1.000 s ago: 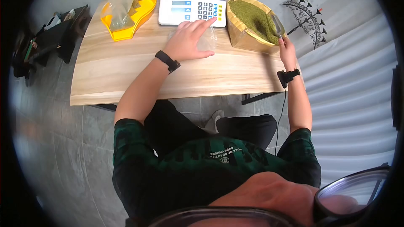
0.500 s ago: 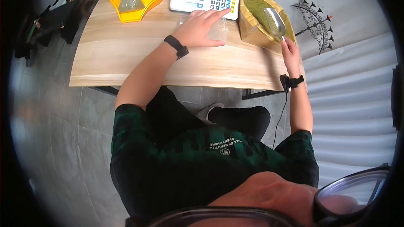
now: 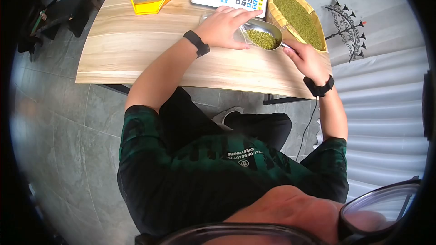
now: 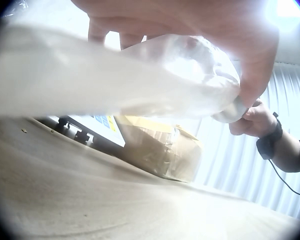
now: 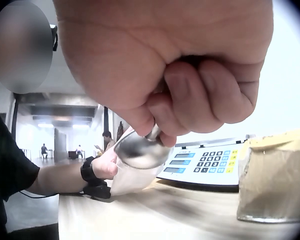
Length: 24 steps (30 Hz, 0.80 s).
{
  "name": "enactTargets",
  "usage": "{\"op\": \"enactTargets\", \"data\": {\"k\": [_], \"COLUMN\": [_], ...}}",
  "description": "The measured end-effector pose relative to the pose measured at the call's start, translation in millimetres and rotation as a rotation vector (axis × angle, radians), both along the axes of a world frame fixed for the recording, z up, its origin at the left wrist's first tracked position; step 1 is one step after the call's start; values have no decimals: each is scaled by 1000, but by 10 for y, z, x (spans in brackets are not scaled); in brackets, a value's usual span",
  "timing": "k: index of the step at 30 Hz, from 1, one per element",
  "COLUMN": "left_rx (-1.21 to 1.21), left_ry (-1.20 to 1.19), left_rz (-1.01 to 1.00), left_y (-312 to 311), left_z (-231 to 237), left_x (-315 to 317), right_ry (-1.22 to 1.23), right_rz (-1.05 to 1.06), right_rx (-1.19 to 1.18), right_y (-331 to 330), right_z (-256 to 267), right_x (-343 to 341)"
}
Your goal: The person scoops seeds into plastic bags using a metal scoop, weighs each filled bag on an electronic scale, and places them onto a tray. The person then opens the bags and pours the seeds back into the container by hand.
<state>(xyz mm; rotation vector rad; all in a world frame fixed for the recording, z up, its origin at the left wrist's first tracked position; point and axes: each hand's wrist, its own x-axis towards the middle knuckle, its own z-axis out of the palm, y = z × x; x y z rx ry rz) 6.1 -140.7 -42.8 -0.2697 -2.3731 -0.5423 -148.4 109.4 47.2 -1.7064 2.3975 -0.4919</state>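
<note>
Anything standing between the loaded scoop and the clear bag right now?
Nothing visible does: the front of the scoop, held by the right hand, is right at the clear bag, beside the left hand's thumb. Scale and paper sack stand off to the side. Whether the tip is inside, I can't tell.
</note>
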Motion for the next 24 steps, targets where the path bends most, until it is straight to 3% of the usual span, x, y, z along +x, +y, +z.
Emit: {"op": "enactTargets", "data": {"k": [3,11,17,19,23,24], "left_rx": [-7,-1,-3,1,10,9], "left_ry": [12,10,-6,-1,16,11], "left_rz": [-2,-15,-8,-12,-14,-12], "left_y": [-3,-6,-9,-13,-22,-23], "left_z": [-11,1,-11,-15,-34,-34], "left_x": [-13,2,3,6,1,-2], "right_ry": [260,390,216,31,-72,-85], "right_rz": [131,252,138,76,-93,-223], "right_rx": [108,129,170,58,-39,-1], "right_y": [-151,-262,-98,103,520,596], "right_z": [248,410,367,316,289,297], "right_x": [79,80,-16,-287,-1162,-1374]}}
